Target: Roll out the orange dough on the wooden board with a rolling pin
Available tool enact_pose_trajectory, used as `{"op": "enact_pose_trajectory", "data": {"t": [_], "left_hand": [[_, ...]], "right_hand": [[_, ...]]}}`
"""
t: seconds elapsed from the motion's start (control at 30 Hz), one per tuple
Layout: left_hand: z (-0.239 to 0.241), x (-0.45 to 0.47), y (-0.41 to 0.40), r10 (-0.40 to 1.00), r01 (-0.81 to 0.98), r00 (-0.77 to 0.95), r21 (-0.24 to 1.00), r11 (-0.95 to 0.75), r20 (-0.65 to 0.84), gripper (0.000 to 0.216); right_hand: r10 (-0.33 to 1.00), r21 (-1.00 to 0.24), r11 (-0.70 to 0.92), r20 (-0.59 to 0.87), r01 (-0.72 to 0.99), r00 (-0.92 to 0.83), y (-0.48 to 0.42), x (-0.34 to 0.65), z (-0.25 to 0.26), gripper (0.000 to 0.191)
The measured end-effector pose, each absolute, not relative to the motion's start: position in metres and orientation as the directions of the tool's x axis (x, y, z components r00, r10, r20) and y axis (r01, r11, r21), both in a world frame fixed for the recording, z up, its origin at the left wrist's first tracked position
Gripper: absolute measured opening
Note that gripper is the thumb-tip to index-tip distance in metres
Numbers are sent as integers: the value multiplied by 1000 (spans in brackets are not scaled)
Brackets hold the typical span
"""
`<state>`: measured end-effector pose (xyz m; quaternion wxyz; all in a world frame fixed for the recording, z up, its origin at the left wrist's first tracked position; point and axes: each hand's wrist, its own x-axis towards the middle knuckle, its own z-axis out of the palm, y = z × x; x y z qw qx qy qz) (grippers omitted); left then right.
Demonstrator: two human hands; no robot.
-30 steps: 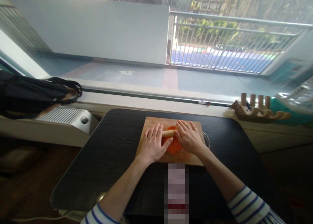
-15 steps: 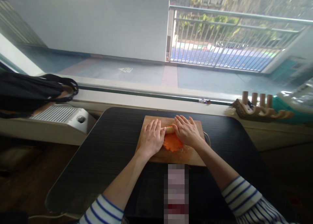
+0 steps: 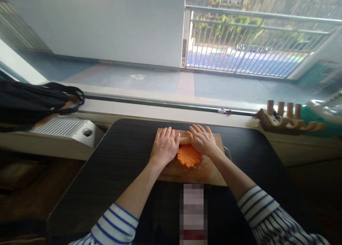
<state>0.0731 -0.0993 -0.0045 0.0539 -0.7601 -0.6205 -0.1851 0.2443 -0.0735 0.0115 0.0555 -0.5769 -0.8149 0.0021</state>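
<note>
A pale wooden rolling pin [image 3: 184, 141] lies crosswise near the far side of a wooden cutting board [image 3: 173, 174]. My left hand [image 3: 166, 143] rests palm-down over its left end, fingers stretched forward. Over the right end lies my right hand [image 3: 203, 140], its fingers also extended and slightly spread. Only the pin's middle shows; its ends are hidden under my hands. A flat sheet of orange dough [image 3: 189, 156] with a ragged near edge spreads out on my side of the pin. Pale crumbs or flour dot the board to the dough's right.
The board sits on a black table [image 3: 112, 166]. A metal handle [image 3: 227, 153] sticks out at the board's right. Along the window sill are a wooden pegged rack [image 3: 287, 118] and a teal-and-clear container [image 3: 320, 113]. At left are a black bag [image 3: 29, 99] and a white vented unit [image 3: 66, 131].
Both hands and the rolling pin have moved a little away from me across the board. More of the orange dough shows on the near side.
</note>
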Motion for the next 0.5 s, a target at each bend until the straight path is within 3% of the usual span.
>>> {"op": "enact_pose_trajectory", "data": {"t": [0.5], "left_hand": [[-7, 70, -75, 921, 970, 183, 86, -226, 345, 45]], "right_hand": [[949, -79, 312, 76, 947, -306, -61, 240, 19, 43]]}}
